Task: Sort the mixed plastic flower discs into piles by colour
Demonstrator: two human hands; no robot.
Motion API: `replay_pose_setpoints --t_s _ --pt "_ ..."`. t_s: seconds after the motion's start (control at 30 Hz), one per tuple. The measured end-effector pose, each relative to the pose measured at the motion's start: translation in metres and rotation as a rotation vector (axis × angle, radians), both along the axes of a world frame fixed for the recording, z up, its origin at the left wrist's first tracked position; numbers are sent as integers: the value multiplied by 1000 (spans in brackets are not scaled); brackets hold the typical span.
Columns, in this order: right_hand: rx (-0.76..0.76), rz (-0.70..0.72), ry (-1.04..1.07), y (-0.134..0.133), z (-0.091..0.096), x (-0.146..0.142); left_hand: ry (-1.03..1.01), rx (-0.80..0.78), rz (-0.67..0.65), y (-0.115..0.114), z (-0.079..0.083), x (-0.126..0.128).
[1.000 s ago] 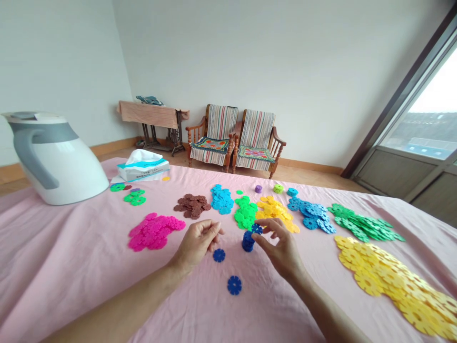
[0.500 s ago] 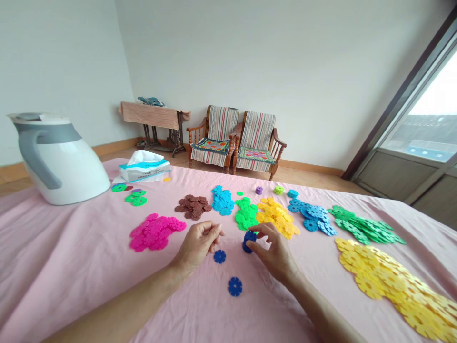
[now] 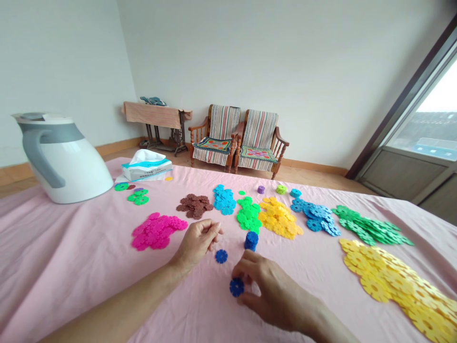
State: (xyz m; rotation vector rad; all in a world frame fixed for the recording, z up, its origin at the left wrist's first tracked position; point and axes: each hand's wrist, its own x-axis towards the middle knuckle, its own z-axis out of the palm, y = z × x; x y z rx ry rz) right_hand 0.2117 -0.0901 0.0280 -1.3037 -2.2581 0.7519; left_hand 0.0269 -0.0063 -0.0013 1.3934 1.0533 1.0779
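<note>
Currently, my right hand (image 3: 276, 291) rests low over the pink cloth (image 3: 71, 267), its fingers (image 3: 246, 267) curving around 1 dark blue plastic flower-shaped disc (image 3: 236, 287), though I cannot tell whether they grip it. My left hand (image 3: 197, 243) stays curled, fingertips together with nothing showing between them, near 1 flat dark blue plastic disc (image 3: 221, 256). An upright stack of dark blue plastic discs (image 3: 251, 241) stands between my 2 hands, just below a pile of bright green plastic discs (image 3: 248, 214) and a pile of yellow plastic discs (image 3: 278, 218).
</note>
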Motion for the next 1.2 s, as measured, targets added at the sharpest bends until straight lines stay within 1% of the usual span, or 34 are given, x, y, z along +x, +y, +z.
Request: replay_pose_setpoints --t_s 0.07,0.17,0.23,0.3,0.37,0.43,0.5,0.57,0.63,0.7,0.8,0.9,0.97,1.03,1.13,1.2 --pt "-5 18 -45 -2 -1 -3 6 4 -2 0 0 0" --pt "-19 1 -47 -2 -3 -4 14 8 -15 1 -2 0" --pt "-32 -14 -25 -2 -3 -4 23 14 -17 2 -2 0" --pt "-57 -38 52 0 -5 -4 47 38 -27 2 -2 -1" --pt "-59 -123 188 3 -9 -6 87 69 -97 1 0 -2" --pt "-26 -241 328 8 -13 -7 134 96 -224 -4 3 -1" --pt "16 -311 425 12 -16 -7 179 124 -347 -10 6 0" --pt "37 -314 476 15 -18 -7 213 162 -400 -16 8 3" --pt "60 -301 493 15 -19 -7 222 169 -409 -20 9 6" --pt "93 -277 474 14 -18 -8 196 111 -419 -20 9 7" --pt "166 -234 387 11 -18 -10 129 -11 -467 -19 10 6" --pt "221 -212 311 10 -17 -11 96 -57 -508 -17 11 4" --pt "240 -240 302 12 -16 -8 113 -51 -496 -16 10 4" --pt "273 -329 322 17 -15 -1 158 -11 -431 -14 8 4" --pt "311 -500 380 29 -17 17 267 133 -265 -8 3 2" --pt "290 -553 405 37 -21 28 379 252 -185 -5 2 -1"
